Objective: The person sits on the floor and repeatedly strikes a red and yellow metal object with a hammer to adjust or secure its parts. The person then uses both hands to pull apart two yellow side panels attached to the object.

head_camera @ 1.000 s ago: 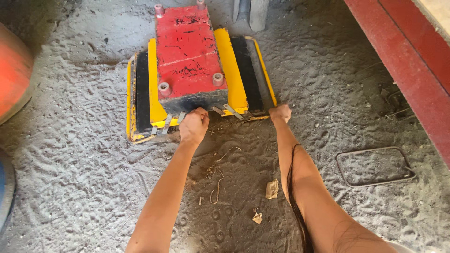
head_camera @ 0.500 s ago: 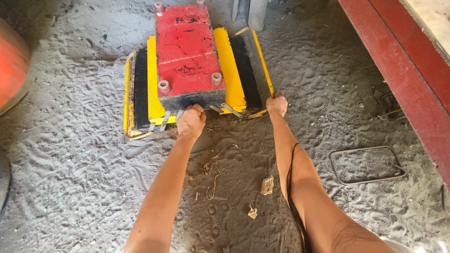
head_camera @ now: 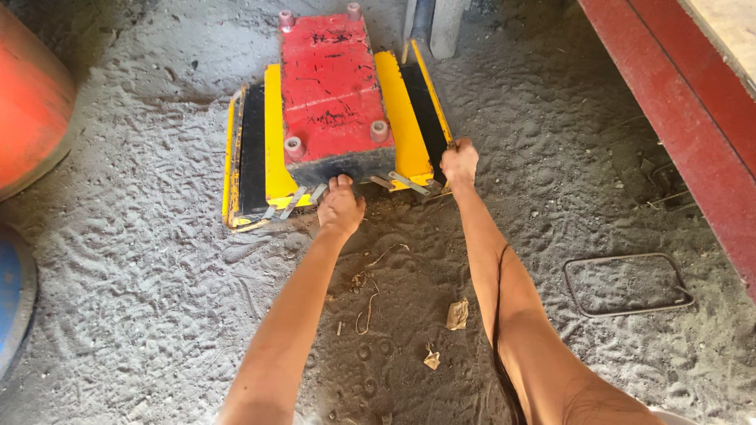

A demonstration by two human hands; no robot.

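A red block (head_camera: 329, 90) with round studs at its corners lies on the sandy ground, flanked by yellow and black side plates (head_camera: 256, 145). My left hand (head_camera: 340, 206) is closed at the block's near bottom edge, by some thin metal strips. My right hand (head_camera: 459, 163) grips the near corner of the right yellow and black plate (head_camera: 416, 110). Both arms reach forward from the bottom of the view.
A red beam (head_camera: 677, 118) runs along the right side. An orange drum (head_camera: 27, 102) and a blue round object (head_camera: 12, 299) sit at the left. A bent wire loop (head_camera: 628, 283), scraps and string lie on the grey sand. A grey post (head_camera: 441, 24) stands behind the block.
Both hands stay on the near end of the block assembly. The view has shifted slightly, and the block now sits a little further right and higher in view.
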